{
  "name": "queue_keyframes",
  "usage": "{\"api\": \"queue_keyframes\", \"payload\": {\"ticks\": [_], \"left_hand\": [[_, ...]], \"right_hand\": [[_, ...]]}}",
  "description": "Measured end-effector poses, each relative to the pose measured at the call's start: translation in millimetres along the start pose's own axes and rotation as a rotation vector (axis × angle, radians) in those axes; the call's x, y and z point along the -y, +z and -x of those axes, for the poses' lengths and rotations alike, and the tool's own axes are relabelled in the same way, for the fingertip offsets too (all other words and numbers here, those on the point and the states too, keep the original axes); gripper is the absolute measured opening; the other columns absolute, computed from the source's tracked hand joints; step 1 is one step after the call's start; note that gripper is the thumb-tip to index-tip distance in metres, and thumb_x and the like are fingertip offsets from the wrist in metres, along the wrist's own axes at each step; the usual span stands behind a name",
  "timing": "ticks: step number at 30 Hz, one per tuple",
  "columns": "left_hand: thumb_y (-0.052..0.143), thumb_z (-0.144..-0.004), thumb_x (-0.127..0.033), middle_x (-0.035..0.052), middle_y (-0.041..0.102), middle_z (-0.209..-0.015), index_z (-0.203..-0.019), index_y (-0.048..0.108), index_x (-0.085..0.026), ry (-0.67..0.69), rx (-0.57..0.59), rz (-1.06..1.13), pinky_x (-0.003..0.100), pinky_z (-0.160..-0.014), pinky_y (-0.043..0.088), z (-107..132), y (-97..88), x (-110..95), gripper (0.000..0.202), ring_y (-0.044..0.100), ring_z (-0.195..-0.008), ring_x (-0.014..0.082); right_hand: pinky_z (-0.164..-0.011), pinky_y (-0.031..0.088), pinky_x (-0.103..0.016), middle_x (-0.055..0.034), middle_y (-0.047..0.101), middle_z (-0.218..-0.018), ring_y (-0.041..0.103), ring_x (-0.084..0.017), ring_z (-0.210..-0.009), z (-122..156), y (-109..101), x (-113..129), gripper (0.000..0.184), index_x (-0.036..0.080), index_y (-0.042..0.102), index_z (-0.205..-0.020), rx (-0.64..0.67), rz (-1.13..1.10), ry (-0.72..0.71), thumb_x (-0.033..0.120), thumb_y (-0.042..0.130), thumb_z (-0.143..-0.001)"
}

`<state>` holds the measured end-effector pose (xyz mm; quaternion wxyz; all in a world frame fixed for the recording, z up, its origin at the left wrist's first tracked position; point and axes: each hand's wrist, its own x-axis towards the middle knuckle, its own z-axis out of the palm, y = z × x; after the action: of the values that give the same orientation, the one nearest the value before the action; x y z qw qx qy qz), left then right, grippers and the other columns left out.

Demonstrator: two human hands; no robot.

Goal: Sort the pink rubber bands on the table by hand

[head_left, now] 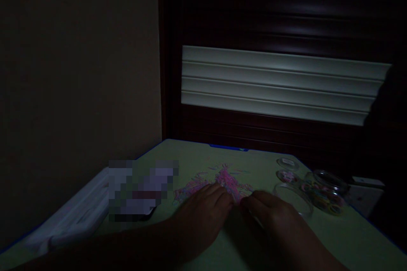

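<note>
1. The left hand (pixel 200 214) is reaching in from about 7 o'clock and the right hand (pixel 273 216) from about 5 o'clock. Both are meeting at the near edge of a tangled patch of pink rubber bands (pixel 225 181), which is lying near the middle of a pale green table (pixel 190 156).
2. The left fingers (pixel 219 197) and the right fingers (pixel 251 199) are curling forward with their tips close together at the bands. They seem to be loosely bunched rather than spread, though the dim light is hiding whether they are pinching a strand.
3. As things lie, the pink bands are forming a loose, uneven spread, with thin strands straying toward 9 o'clock and 2 o'clock. No tidy or finished piece is showing, and many coloured bands are remaining in a glass jar (pixel 326 194) at about 3 o'clock.
4. A clear round container (pixel 294 199) is sitting just beside the jar, while a round lid (pixel 288 163) and a small round dish (pixel 287 176) holding pink bands are lying near 2 o'clock.
5. A pixelated object (pixel 140 188) is covering part of the table at about 10 o'clock, and a white plastic case (pixel 73 220) is lying along the edge at about 8 o'clock.
</note>
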<state>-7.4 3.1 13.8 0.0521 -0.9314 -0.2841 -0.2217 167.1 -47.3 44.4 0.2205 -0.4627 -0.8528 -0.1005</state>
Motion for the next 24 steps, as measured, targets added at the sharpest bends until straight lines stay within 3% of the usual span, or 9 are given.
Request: {"api": "queue_keyframes", "payload": {"ticks": [6,13,19,24], "left_hand": [[0.035,-0.09,-0.012,0.0037,0.051,-0.087,-0.09,0.049,-0.017,-0.012,0.001,-0.002,0.035,-0.077,0.041,-1,-2.0,-1,0.015,0.046,-0.082,0.019],[0.033,-0.091,-0.012,0.0037,0.051,-0.088,-0.09,0.049,-0.017,-0.012,0.007,0.002,0.034,-0.078,0.04,0,-2.5,-2,0.016,0.046,-0.083,0.0186],[0.034,-0.091,-0.012,0.0034,0.052,-0.086,-0.088,0.05,-0.017,-0.008,-0.004,0.0,0.034,-0.078,0.041,0,-1.0,-1,0.016,0.047,-0.082,0.0183],[0.034,-0.091,-0.011,0.004,0.053,-0.087,-0.089,0.051,-0.016,-0.012,-0.001,-0.007,0.034,-0.077,0.042,-1,-3.9,-2,0.017,0.047,-0.082,0.0186]], "right_hand": [[-0.054,0.038,-0.022,-0.0032,0.057,-0.072,0.054,-0.013,-0.061,2,2,-2,0.021,0.016,0.06,-0.081,0.014,-0.035,0.034,0.001,0.045,-0.077],[-0.052,0.036,-0.022,-0.0022,0.055,-0.07,0.052,-0.013,-0.059,2,7,-3,0.021,0.016,0.057,-0.076,-0.022,-0.016,0.051,-0.001,0.045,-0.074],[-0.056,0.034,-0.029,-0.0022,0.052,-0.065,0.049,-0.017,-0.06,2,-2,-8,0.018,0.017,0.054,-0.071,-0.125,0.302,0.009,0.002,0.045,-0.077],[-0.057,0.036,-0.034,-0.0047,0.051,-0.067,0.05,-0.022,-0.062,3,-17,-14,0.017,0.018,0.052,-0.069,-0.084,0.561,0.123,0.002,0.048,-0.07]]}}
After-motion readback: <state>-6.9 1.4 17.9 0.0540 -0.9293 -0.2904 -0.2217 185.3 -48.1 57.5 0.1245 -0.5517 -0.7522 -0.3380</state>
